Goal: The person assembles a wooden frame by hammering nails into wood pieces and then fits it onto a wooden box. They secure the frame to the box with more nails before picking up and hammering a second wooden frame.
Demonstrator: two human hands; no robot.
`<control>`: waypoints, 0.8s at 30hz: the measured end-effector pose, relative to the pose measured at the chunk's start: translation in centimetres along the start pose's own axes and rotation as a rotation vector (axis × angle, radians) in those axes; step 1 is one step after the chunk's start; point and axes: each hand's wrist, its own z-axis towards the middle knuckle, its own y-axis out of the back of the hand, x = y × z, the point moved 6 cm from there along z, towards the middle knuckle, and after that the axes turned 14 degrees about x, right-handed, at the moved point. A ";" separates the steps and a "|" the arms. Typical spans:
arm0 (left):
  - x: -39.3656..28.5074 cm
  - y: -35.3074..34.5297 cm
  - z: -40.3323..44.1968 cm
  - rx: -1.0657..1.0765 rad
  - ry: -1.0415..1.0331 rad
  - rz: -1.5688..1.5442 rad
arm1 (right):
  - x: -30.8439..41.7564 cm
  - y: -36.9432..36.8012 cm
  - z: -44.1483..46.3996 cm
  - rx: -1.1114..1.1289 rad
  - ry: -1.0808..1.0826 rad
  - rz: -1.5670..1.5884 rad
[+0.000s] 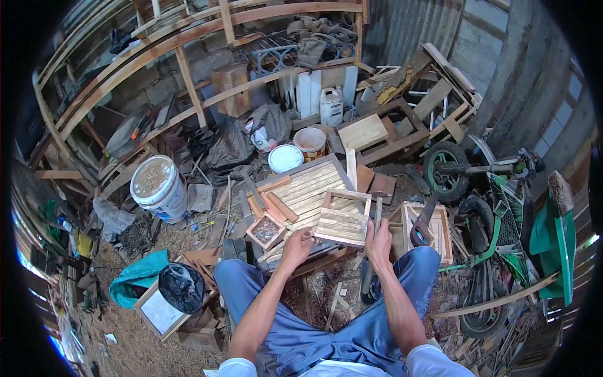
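Note:
A small wooden box frame (343,220) with a slatted lower part rests tilted on a slatted wooden panel (308,182) in front of my knees. My left hand (296,249) is closed near the frame's lower left corner, fingertips pinched; whatever they hold is too small to make out. At the frame's right edge, my right hand (379,244) is closed around a thin wooden stick (378,211), which stands up between thumb and fingers. A small wooden tray of nails or similar bits (266,230) sits left of my left hand, beside reddish wood strips (280,206).
A handsaw (423,225) leans on a wooden crate (445,242) by my right knee. A green bike (493,217) lies at the right. Buckets (157,182), a white jug (331,105) and scrap wood (402,129) surround the work spot. A black bag (181,288) lies at left.

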 end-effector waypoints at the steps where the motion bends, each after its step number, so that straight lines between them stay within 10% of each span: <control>1: -0.5 0.5 -1.1 0.052 0.039 -0.052 | 2.5 0.6 -0.6 0.108 -0.071 0.090; 18: 3.1 10.5 -6.0 -0.479 0.119 0.390 | 4.6 -11.6 -5.9 0.697 0.096 0.016; 24: 5.5 9.9 -2.1 -0.340 0.251 0.472 | 4.9 -12.0 -5.7 0.685 0.065 0.058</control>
